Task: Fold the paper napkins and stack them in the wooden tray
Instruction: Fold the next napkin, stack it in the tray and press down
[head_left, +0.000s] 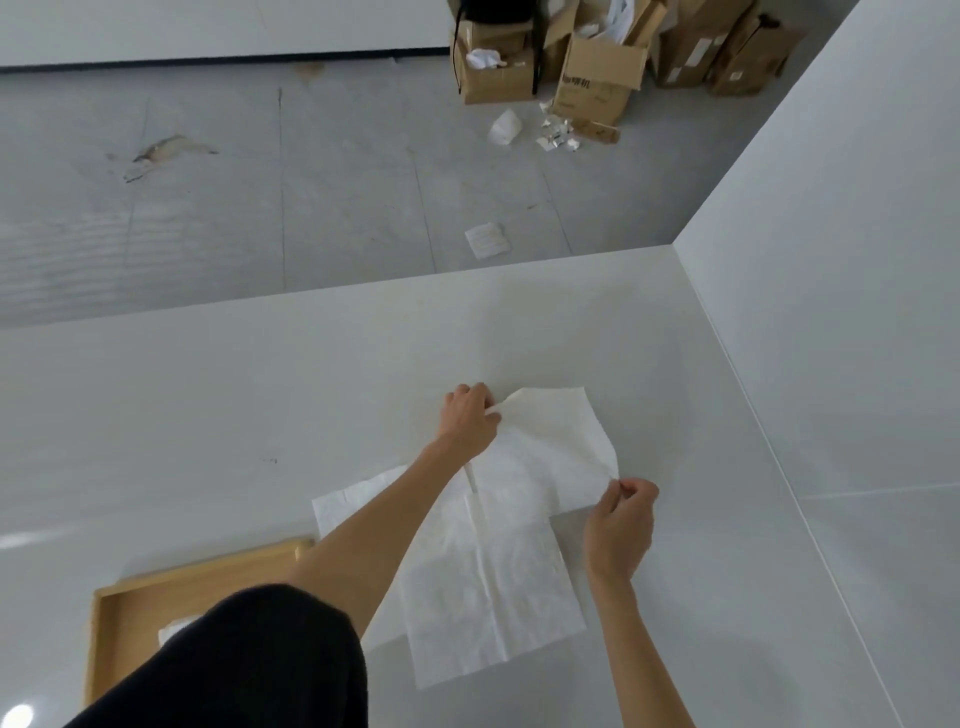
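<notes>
Left hand (470, 418), right hand (621, 525): fingers pinched top napkin (556, 441) corners, fold unmade; other napkins (488, 597) lay flat; wooden tray (202, 569) held perhaps one.

**A tally from where I stand**

Three paper napkins overlap at the middle of the surface. I count one lifted napkin (556, 441), one flat napkin (493, 597) and one left napkin (340, 506) partly under an arm. One wooden tray (208, 570) sits lower left, with one white piece (174, 631) inside. There are two grips, the left grip (470, 418) and the right grip (621, 525). On the floor, upper right, are at least four cardboard boxes (597, 83), one folded sheet (487, 239) and one crumpled wad (504, 127).
</notes>
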